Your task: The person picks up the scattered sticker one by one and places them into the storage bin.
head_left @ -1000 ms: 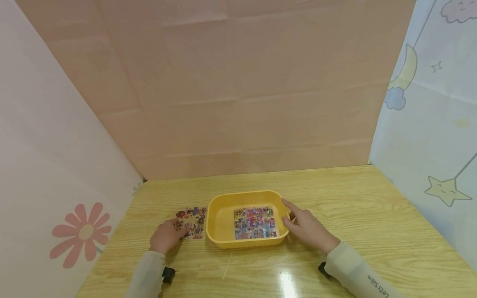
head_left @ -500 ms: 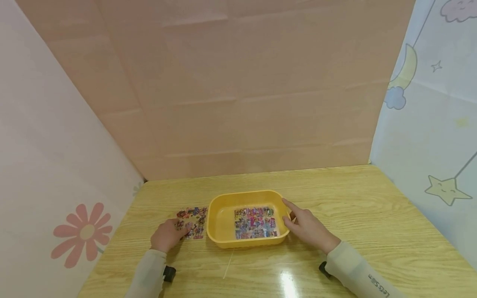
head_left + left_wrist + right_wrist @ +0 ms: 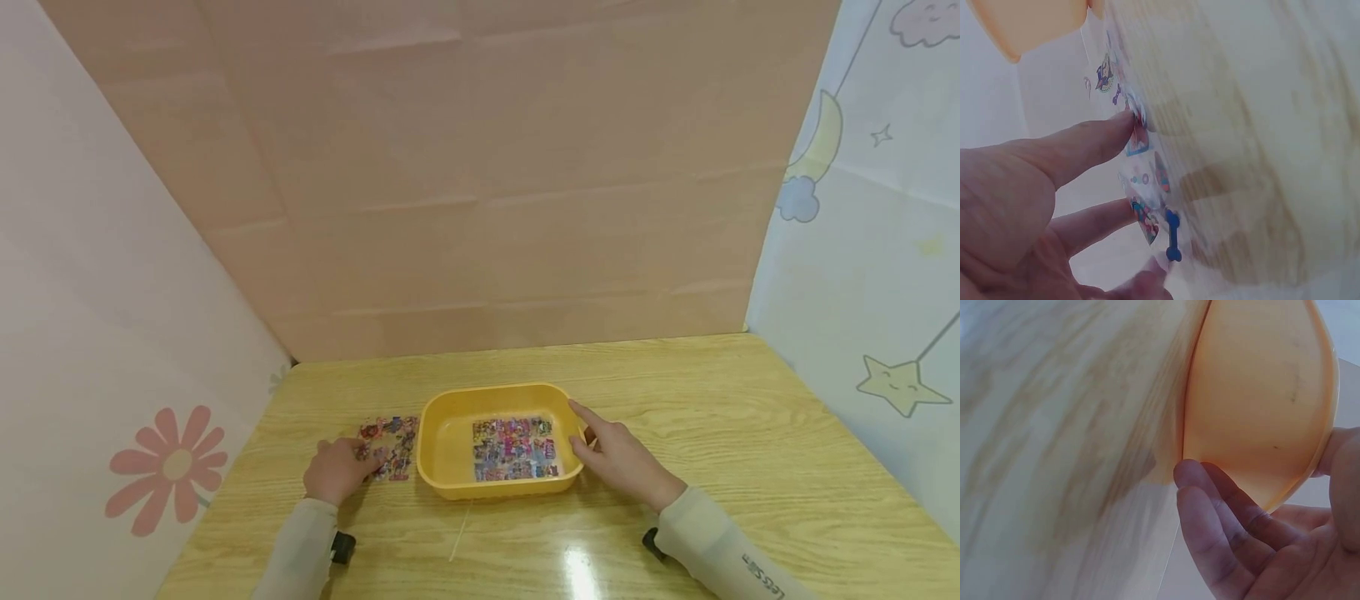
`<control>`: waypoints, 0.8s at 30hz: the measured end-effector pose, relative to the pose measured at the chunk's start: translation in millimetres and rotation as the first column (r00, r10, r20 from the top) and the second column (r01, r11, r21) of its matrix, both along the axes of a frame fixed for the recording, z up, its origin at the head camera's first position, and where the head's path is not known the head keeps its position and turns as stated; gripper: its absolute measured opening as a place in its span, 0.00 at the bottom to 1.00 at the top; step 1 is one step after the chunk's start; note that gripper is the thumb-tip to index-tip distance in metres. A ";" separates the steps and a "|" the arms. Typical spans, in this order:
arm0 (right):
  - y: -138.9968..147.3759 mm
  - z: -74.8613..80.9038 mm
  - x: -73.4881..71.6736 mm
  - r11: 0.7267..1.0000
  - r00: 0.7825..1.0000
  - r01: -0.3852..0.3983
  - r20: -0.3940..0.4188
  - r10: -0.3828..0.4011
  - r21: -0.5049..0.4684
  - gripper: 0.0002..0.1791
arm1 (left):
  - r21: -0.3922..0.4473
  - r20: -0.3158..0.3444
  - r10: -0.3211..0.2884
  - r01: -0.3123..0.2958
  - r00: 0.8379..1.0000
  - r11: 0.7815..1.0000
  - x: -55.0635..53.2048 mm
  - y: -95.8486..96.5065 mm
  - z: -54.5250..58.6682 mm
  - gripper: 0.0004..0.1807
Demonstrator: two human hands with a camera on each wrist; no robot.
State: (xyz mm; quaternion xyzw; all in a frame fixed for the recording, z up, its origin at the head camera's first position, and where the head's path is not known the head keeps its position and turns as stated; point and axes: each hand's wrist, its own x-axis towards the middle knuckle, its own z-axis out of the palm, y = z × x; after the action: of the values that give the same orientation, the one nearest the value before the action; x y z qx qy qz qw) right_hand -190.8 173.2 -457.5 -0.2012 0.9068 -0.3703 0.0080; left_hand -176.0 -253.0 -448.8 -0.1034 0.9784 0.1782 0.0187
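In the head view, a yellow plastic tray (image 3: 450, 450) with rounded corners stands on the table. A clear sticker sheet (image 3: 517, 450) with small colourful pictures lies flat inside it. My right hand (image 3: 618, 458) holds the tray's right end, thumb over the rim and fingers against the outside wall (image 3: 1254, 394), as the right wrist view shows. Left of the tray, another sticker sheet (image 3: 393, 450) lies on the table. My left hand (image 3: 337, 471) rests on its left part. Thumb and fingertips (image 3: 1125, 122) touch the sheet in the left wrist view, fingers fairly straight.
The wood-grain table (image 3: 712, 400) reaches back to a pinkish-brown sheet wall (image 3: 480, 208). Pale printed walls stand at left and right. A thin light strip (image 3: 459, 533) lies in front of the tray.
Almost nothing differs. The fingers of my left hand have shifted slightly on the sticker sheet. My right hand and the tray have stayed in place.
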 end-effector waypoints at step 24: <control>0.8 -2.2 -1.1 1.000 1.000 -0.002 -0.003 0.002 -0.006 0.33 | 0.278 0.040 0.039 -0.048 0.998 0.959 -3.8 -21.1 -4.4 0.51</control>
State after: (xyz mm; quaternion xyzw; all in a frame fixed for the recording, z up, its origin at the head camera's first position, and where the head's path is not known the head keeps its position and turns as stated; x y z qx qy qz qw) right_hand -191.9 174.0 -459.7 -0.2027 0.9055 -0.3727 0.0066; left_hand -179.8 -274.1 -453.2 -0.1243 0.9406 0.3127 0.0459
